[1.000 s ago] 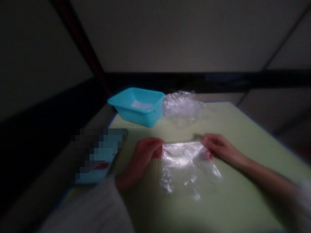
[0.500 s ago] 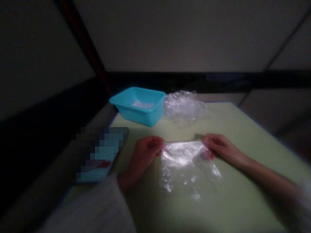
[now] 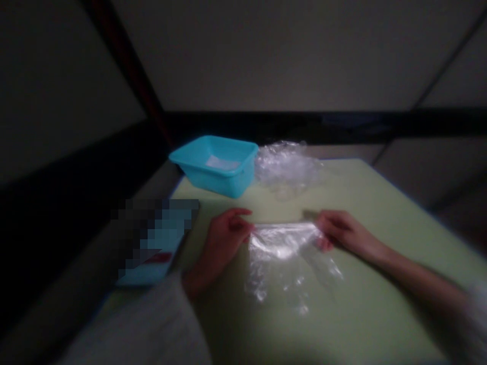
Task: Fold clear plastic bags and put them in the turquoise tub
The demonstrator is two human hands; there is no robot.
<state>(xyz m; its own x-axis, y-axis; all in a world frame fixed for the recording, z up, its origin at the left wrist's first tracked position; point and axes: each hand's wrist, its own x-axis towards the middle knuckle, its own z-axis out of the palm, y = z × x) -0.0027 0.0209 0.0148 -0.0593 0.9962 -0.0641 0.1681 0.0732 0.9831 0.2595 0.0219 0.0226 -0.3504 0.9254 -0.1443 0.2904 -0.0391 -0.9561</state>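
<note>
A thin clear plastic glove (image 3: 279,246) is stretched between my hands above the table, its straight edge on top and its loose, lobed end hanging toward me. My left hand (image 3: 230,233) holds the left corner of that edge low, near the thumb, with the index finger raised off it. At the right corner, my right hand (image 3: 337,228) is closed in a pinch on the film. Blur hides the exact fingertip contact.
A turquoise plastic basin (image 3: 216,177) with a white paper-like piece (image 3: 222,162) inside stands at the back left of the pale green table (image 3: 373,213). Beside it lies a heap of crumpled clear plastic (image 3: 287,167). A flat, partly pixelated device-like object (image 3: 160,253) lies at the left edge.
My left index finger has lifted away from the thumb and straightened. The upper edge of the glove looks straighter. My right hand has hardly moved.
</note>
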